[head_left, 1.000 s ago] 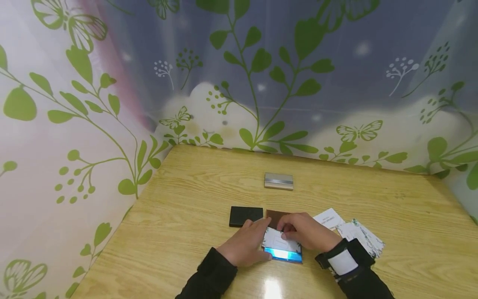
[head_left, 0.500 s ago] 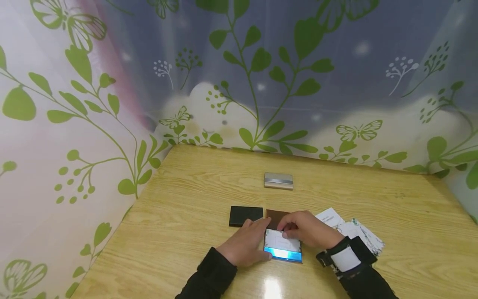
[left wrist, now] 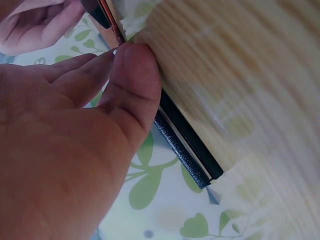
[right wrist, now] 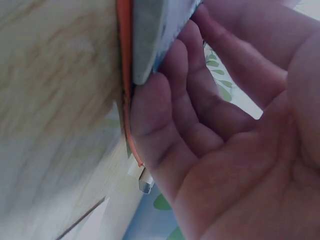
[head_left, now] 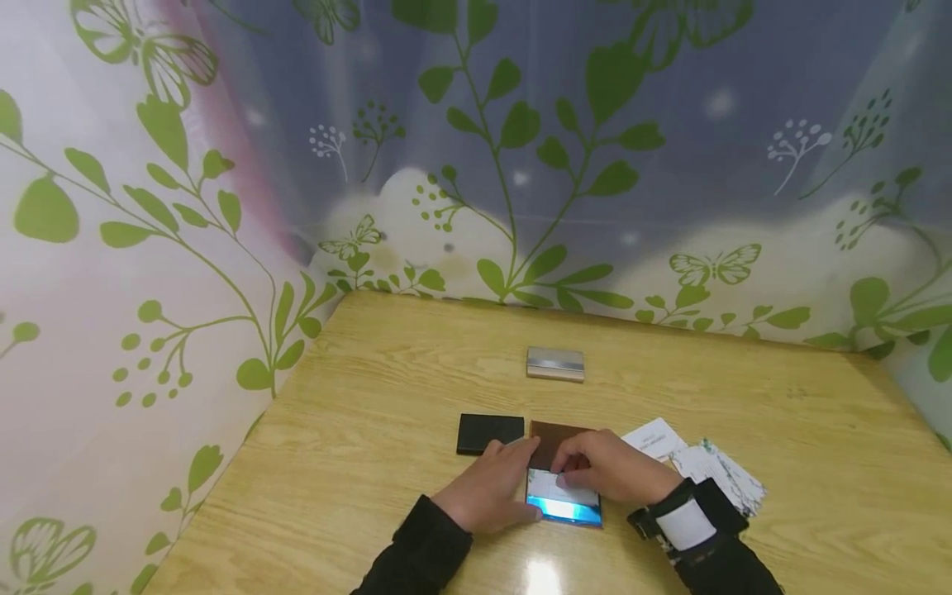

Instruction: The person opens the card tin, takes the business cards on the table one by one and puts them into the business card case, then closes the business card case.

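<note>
Left hand [head_left: 483, 494] lies spread, fingers fairly straight, index tip and thumb touching the left side of the brown holder [head_left: 549, 445]; right hand [head_left: 613, 467] has fingers curled, thumb and fingertips pinching the white card [head_left: 546, 483] at its far edge, inside the unfolded holder. The two hands are apart. Step looks like seating the card down in the holder's shiny blue strip [head_left: 563, 510]; single or stacked, cannot tell. To do it well: hold the holder flat with the left hand, thumb clear of the strip's mouth, square the card to the side edges, push evenly toward the holder's near edge with a light pinch; skewing would likely snag or bend a corner. Holder sits about midway between the bench's [head_left: 402, 347] left and right edges, well in from the far edge. Black holder [head_left: 487, 431] just beside it, toward the bench's left edge; silver case [head_left: 555, 364] beyond, nearer the far edge; single card [head_left: 654, 438] and fanned cards [head_left: 721, 475] toward the right edge, overlap between them unclear.
</note>
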A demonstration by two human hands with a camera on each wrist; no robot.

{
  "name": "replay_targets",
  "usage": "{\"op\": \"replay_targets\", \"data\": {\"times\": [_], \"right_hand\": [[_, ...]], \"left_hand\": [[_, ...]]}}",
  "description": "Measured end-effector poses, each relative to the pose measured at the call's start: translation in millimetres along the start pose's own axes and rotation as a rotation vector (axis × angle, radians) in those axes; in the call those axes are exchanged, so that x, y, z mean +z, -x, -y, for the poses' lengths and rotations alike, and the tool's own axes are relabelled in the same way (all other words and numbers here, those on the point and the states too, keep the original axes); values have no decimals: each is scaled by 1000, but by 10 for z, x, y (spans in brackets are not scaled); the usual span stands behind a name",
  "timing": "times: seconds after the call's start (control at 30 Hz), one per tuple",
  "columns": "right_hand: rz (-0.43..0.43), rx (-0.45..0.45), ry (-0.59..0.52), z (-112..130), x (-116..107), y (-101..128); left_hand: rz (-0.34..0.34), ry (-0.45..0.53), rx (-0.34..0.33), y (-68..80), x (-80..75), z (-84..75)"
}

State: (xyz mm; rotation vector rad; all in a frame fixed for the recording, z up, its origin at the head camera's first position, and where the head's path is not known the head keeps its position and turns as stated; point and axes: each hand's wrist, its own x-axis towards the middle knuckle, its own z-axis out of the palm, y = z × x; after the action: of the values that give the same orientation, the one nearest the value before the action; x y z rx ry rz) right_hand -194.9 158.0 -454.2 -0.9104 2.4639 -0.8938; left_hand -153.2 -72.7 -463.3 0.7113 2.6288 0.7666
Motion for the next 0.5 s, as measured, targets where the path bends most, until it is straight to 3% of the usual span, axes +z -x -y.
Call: {"op": "replay_targets", "data": {"times": [0.2, 0.27, 0.4, 0.5], "right_hand": [[-9, 34, -9, 27, -20, 19], [-49, 56, -1, 67, -99, 57], [-237, 59, -39, 258, -408, 247], [-405, -21, -133, 547, -670, 495]], "left_hand": [[-5, -24, -1, 16, -5, -13], [-7, -19, -2, 12, 1, -13], [-10, -19, 0, 12, 7, -11], [-7, -16, 2, 30, -1, -12]]}}
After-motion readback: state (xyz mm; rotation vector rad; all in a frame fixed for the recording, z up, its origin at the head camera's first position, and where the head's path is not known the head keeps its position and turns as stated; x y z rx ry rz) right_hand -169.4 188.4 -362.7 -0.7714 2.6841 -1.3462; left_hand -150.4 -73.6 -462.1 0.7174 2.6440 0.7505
